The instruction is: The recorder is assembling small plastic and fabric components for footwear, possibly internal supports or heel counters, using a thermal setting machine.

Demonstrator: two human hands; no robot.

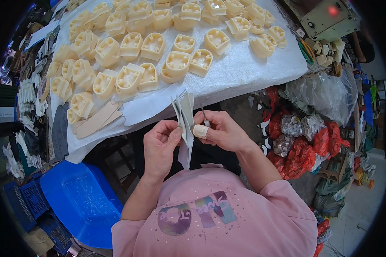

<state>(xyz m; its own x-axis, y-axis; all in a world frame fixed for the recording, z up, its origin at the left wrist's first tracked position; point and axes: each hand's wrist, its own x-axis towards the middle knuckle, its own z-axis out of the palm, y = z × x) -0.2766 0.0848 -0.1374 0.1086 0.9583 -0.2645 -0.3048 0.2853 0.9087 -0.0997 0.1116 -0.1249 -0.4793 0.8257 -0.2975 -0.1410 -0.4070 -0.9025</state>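
Observation:
Above my lap, just off the table's front edge, my left hand pinches a bundle of thin, pale grey-white strips, which stand upright and fan apart at the top. My right hand is closed around a thin pointed metal tool with a whitish handle; its exact kind is unclear. Beige tape wraps the right thumb, which rests against the strips' right side. Behind the bundle, white strips lie on the table edge, with tan strips to their left.
Many cream plastic shoe heels cover the white-sheeted table. Dark grey strips hang at its left corner. Lower left is a blue plastic tub. Red bags and clear bags stand at right, below a machine box.

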